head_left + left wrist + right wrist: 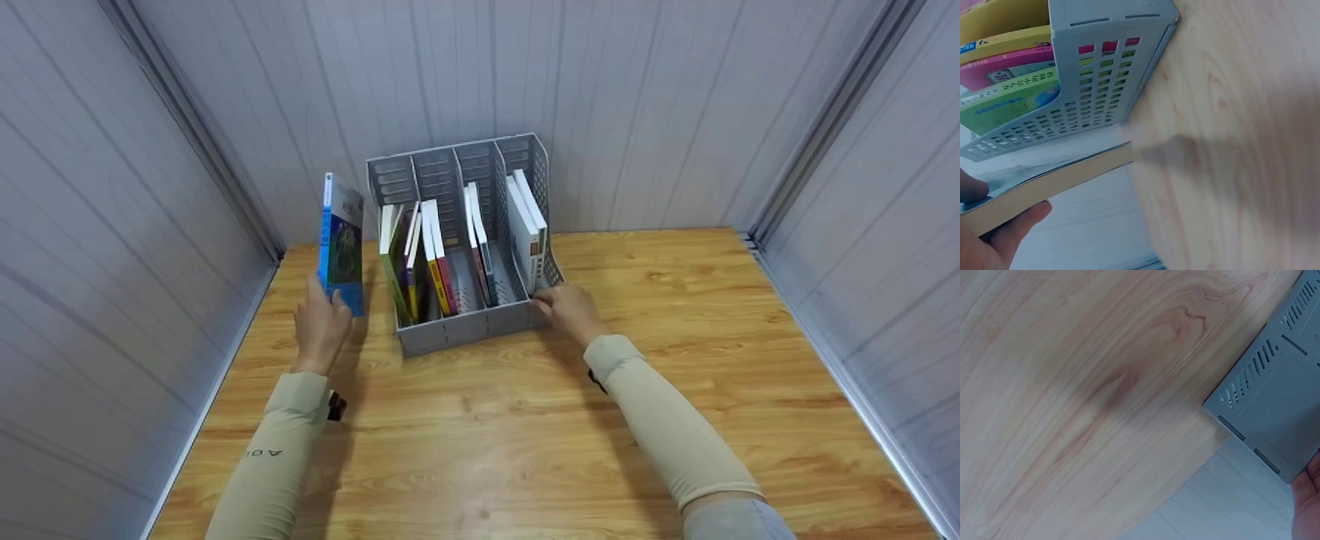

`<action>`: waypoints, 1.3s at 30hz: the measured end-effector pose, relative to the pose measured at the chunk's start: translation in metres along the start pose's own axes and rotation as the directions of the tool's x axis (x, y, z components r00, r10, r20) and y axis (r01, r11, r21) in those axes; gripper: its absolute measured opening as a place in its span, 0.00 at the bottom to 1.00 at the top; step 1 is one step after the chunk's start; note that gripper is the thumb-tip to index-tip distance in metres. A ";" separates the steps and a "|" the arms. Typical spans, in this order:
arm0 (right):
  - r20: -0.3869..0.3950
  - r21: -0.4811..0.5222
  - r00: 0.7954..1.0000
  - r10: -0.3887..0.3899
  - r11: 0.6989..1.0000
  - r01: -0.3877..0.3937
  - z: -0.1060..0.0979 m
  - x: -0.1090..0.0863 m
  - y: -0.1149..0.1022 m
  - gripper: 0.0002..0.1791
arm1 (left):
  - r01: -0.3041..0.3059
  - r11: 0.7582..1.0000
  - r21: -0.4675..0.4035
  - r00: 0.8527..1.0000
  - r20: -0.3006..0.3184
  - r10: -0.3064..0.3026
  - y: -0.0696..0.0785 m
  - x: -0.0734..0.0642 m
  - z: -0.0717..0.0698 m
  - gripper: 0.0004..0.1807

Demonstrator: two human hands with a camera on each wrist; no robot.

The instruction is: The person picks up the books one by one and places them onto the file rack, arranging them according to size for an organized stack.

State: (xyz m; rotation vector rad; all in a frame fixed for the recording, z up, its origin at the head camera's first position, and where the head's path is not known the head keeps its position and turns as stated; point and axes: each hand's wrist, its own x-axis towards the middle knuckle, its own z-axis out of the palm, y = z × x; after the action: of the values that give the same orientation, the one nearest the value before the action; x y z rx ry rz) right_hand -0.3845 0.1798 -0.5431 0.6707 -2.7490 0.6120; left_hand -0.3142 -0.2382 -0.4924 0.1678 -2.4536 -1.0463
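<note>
A grey four-slot file organizer [469,328] stands near the back wall, turned at a slight angle, with several thin books [442,259] leaning in its slots. My right hand [571,311] grips its front right corner. In the right wrist view, fingers [1313,472] curl at the edge of a slotted grey panel [1280,410] of the organizer. To the left of the organizer, my left hand [321,330] holds a blue book [345,247] upright. The left wrist view shows this book's page edge [1055,188] pinched between thumb and fingers, beside the organizer's perforated side wall [1098,84].
The wooden tabletop [465,435] extends in front of the organizer and to both sides. Pale panel walls enclose it at the back [637,112], the left [97,262] and the right [885,225]. Two white books [527,225] stand in the rightmost slot.
</note>
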 end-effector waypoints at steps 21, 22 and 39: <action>-0.007 0.080 0.985 -0.175 0.981 0.175 -0.008 -0.011 0.009 0.14 | -0.587 0.631 0.508 0.642 -0.182 0.744 0.036 0.002 -0.008 0.26; -0.027 0.089 0.981 -0.190 0.977 0.191 -0.010 -0.012 0.008 0.15 | -0.594 0.602 0.533 0.616 -0.180 0.767 0.039 0.001 -0.008 0.26; -0.185 0.595 0.976 -0.117 0.777 0.206 -0.070 -0.020 -0.056 0.46 | -0.721 0.220 0.657 0.297 0.006 0.955 0.090 -0.009 -0.005 0.15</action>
State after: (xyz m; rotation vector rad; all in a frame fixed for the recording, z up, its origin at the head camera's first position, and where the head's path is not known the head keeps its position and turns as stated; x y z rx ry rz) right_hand -0.3310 0.1741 -0.4688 0.9389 -2.3028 1.4769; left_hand -0.2974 -0.1762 -0.4290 -0.7242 -1.8136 0.2560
